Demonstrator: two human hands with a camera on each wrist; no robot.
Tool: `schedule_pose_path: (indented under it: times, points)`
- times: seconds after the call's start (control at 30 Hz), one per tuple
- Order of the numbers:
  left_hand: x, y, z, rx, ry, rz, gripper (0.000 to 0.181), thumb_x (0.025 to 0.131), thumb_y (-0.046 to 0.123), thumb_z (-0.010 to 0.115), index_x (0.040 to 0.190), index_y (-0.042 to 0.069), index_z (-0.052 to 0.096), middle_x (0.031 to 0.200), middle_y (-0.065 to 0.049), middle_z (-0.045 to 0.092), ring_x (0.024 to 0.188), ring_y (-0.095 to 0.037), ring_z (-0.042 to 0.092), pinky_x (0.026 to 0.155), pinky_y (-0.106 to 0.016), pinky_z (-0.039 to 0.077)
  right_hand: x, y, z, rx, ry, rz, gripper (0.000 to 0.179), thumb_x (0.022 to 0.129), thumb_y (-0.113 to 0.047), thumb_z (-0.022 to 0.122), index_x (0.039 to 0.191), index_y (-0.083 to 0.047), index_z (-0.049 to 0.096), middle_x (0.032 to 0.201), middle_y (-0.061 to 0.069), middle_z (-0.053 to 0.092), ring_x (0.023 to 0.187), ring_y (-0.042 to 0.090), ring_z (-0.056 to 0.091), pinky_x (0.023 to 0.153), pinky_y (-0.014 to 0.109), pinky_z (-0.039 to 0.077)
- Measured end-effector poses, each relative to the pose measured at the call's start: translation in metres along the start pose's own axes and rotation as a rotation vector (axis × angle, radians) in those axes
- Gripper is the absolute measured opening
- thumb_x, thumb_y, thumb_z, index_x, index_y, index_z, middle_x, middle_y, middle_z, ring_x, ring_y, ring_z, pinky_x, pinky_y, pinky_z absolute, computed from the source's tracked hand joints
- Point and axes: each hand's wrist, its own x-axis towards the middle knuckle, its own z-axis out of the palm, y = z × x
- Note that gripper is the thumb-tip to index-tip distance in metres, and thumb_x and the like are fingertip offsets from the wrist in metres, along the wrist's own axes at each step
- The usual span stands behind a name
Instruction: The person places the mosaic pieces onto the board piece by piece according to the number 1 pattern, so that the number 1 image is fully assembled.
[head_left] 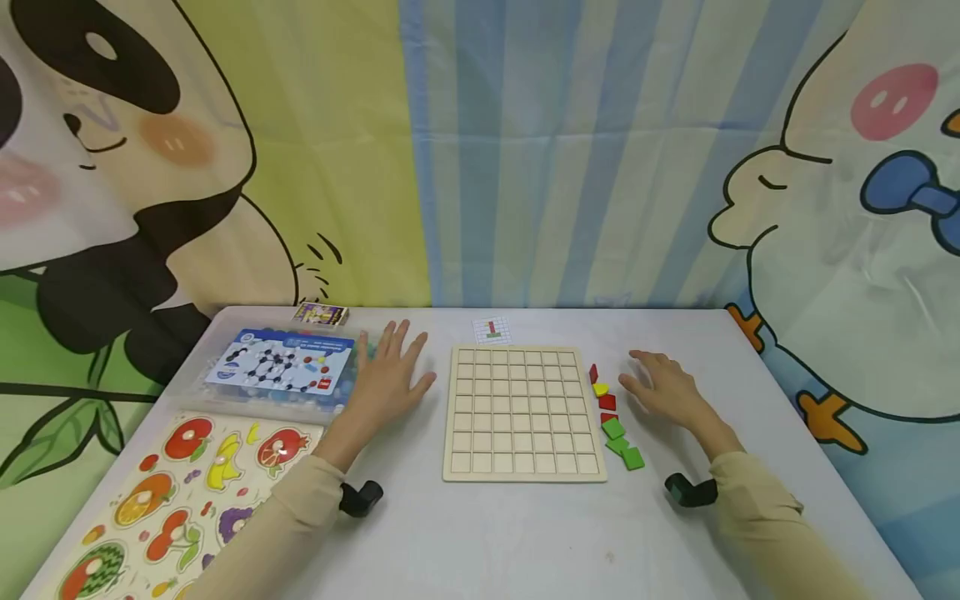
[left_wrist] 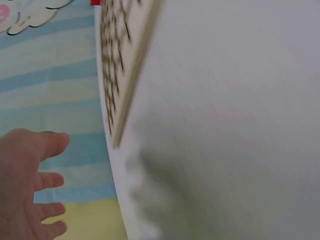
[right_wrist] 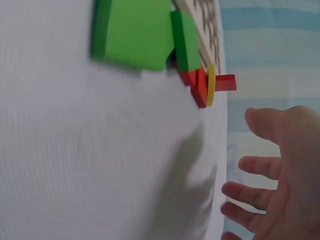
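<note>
My left hand is held with fingers spread above the table, between the plastic box and the wooden grid board. To the board's right, my right hand hovers with its fingers loosely extended and nothing in them. Beside the board's right edge lie several small blocks: green squares, red pieces and a yellow piece. The right wrist view shows a green block up close, with the hand beyond the row. A small card with a printed grid pattern lies behind the board.
A clear plastic box with a blue-and-white molecule label stands at the back left. A small patterned box sits behind it. Nearer on the left lies a fruit-picture sheet, partly under my left sleeve. A printed curtain hangs behind the table.
</note>
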Motion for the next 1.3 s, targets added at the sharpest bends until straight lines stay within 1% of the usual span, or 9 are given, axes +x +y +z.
schedule_pose_path:
  times: [0.13,0.27,0.37,0.47,0.67,0.9,1.03,1.13,1.3]
  points:
    - [0.006,0.015,0.007,-0.073,-0.016,0.065,0.055,0.090,0.043,0.057,0.137,0.014,0.048,0.145,-0.016,0.042,0.135,-0.035,0.039,0.108,-0.059,0.026,0.001,-0.002,0.007,0.148,0.001,0.024,0.052,0.095,-0.037,0.053,0.133,-0.001,0.047,0.129,0.026,0.048,0.118,0.042,0.042,0.095,0.065,0.029]
    - [0.011,0.024,0.022,-0.175,-0.066,0.076,0.050,0.090,0.038,0.058,0.132,0.012,0.053,0.140,-0.015,0.048,0.128,-0.034,0.047,0.097,-0.055,0.041,0.003,-0.005,0.015,0.210,-0.020,0.019,0.044,0.093,-0.036,0.055,0.125,-0.005,0.055,0.120,0.021,0.050,0.108,0.034,0.048,0.089,0.057,0.033]
    - [0.015,0.027,0.036,-0.252,-0.094,0.065,0.046,0.092,0.036,0.057,0.132,0.014,0.053,0.142,-0.012,0.046,0.130,-0.033,0.045,0.097,-0.056,0.041,0.004,-0.007,0.020,0.230,-0.046,0.015,0.042,0.092,-0.037,0.057,0.122,-0.007,0.057,0.117,0.018,0.050,0.106,0.032,0.047,0.086,0.053,0.031]
    - [0.018,0.027,0.048,-0.313,-0.083,0.071,0.041,0.092,0.033,0.057,0.129,0.016,0.056,0.142,-0.012,0.046,0.131,-0.031,0.044,0.099,-0.057,0.038,0.004,-0.008,0.023,0.248,-0.057,0.032,0.042,0.089,-0.038,0.060,0.119,-0.009,0.059,0.117,0.017,0.050,0.108,0.032,0.046,0.087,0.053,0.027]
    - [0.017,0.020,0.058,-0.405,-0.017,0.098,0.033,0.090,0.026,0.061,0.121,0.017,0.062,0.143,-0.015,0.045,0.136,-0.033,0.038,0.102,-0.060,0.032,0.002,-0.009,0.025,0.262,-0.054,0.055,0.040,0.086,-0.038,0.064,0.115,-0.011,0.061,0.120,0.018,0.048,0.112,0.035,0.043,0.090,0.057,0.024]
    - [0.013,0.012,0.069,-0.514,-0.018,0.099,0.021,0.091,0.025,0.061,0.112,0.021,0.063,0.143,-0.010,0.045,0.137,-0.030,0.036,0.107,-0.058,0.028,0.000,-0.006,0.025,0.284,-0.017,0.071,0.026,0.087,-0.030,0.065,0.103,-0.010,0.062,0.119,0.018,0.048,0.109,0.035,0.044,0.089,0.056,0.022]
    - [0.012,0.010,0.075,-0.538,0.020,0.110,0.014,0.091,0.026,0.060,0.104,0.023,0.063,0.141,-0.009,0.046,0.136,-0.029,0.038,0.106,-0.058,0.028,-0.002,-0.005,0.025,0.283,-0.008,0.062,0.030,0.087,-0.033,0.066,0.104,-0.009,0.062,0.117,0.017,0.048,0.108,0.034,0.045,0.088,0.055,0.022]
    - [0.010,0.009,0.077,-0.534,0.056,0.108,0.012,0.091,0.026,0.061,0.102,0.023,0.063,0.140,-0.008,0.048,0.134,-0.030,0.041,0.105,-0.058,0.030,-0.002,-0.008,0.028,0.261,0.024,0.044,0.034,0.086,-0.036,0.067,0.105,-0.009,0.063,0.113,0.017,0.050,0.104,0.032,0.046,0.086,0.054,0.023]
    - [0.008,0.010,0.078,-0.530,0.093,0.092,0.013,0.089,0.027,0.063,0.102,0.023,0.063,0.138,-0.009,0.049,0.130,-0.031,0.045,0.104,-0.057,0.031,0.000,-0.011,0.032,0.233,0.072,0.030,0.029,0.085,-0.033,0.067,0.100,-0.008,0.063,0.109,0.017,0.050,0.099,0.031,0.046,0.084,0.053,0.023]
